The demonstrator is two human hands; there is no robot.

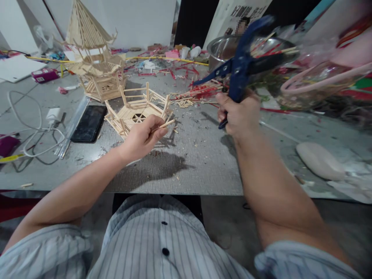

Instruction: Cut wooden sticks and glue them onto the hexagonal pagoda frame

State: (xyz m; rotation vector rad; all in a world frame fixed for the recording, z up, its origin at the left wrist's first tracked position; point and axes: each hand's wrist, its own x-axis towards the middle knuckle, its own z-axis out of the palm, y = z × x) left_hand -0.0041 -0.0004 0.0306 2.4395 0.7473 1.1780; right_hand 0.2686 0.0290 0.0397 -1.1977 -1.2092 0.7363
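The left hand (142,137) hovers over the middle of the grey table (197,162), pinching a thin wooden stick (165,124) between its fingertips; the stick's long axis runs roughly level, its free end pointing right and slightly away; just beyond it stands a hexagonal stick frame (136,110), with a stick pagoda (93,50) nearer the far left corner; the right hand (240,114), raised, clenches blue shears (242,62), their limbs spread, before a steel bowl (221,48).

Even overhead light, soft shadows, edges warped and blurred
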